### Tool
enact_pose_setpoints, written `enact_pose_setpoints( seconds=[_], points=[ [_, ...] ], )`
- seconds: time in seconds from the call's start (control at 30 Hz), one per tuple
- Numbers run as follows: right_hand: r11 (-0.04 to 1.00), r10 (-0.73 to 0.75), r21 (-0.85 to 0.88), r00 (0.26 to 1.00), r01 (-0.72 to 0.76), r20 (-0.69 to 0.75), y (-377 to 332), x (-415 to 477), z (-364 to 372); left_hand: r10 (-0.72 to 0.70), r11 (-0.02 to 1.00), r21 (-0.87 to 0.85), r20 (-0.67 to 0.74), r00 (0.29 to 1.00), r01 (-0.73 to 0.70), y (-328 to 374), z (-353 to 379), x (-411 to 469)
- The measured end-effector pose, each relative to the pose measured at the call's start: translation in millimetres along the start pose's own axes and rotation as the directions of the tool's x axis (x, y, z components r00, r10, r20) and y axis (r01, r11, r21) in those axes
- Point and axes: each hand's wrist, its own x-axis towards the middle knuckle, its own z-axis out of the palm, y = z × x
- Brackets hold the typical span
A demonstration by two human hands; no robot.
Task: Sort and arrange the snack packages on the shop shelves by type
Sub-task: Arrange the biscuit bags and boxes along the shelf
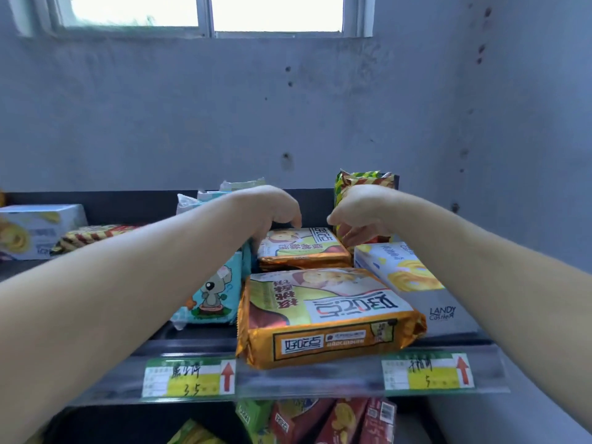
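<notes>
Two orange-gold biscuit packs lie on the top shelf (198, 334): a front pack (323, 315) that overhangs the shelf edge, and a rear pack (301, 248) behind it. My left hand (269, 209) hangs over the rear pack's back left corner, fingers curled down and touching it. My right hand (358, 213) hovers at its back right corner, fingers apart, nothing held. Left of the packs lies a light-blue cartoon-bear pack (211, 290). To the right is a white cookie box (413, 280). A green-and-red striped pack (362, 181) stands behind my right hand.
Another white cookie box (35, 229) and a striped flat pack (93, 235) lie at the shelf's left. Pale packs (205, 197) stand at the back. Price labels (189, 376) sit on the shelf rail. Red and green packs (317, 421) fill the shelf below. A grey wall rises behind.
</notes>
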Motion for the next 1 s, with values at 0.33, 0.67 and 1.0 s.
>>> enact_pose_setpoints(
  seconds=[0.33, 0.67, 1.0],
  points=[
    [0.986, 0.149, -0.085, 0.988, -0.146, 0.034, -2, 12, 19, -0.122, 0.992, 0.025, 0.073, 0.99, 0.121, -5, 8, 6],
    [0.995, 0.093, 0.02, 0.993, -0.095, 0.073, 3, 20, 34, -0.193, 0.98, -0.027, 0.072, 0.979, 0.195, -14, 8, 25],
    [0.97, 0.112, 0.194, 0.975, -0.15, 0.191, 6, 46, 41, -0.161, 0.987, 0.021, 0.025, 0.987, 0.16, -17, 10, 36]
  ],
)
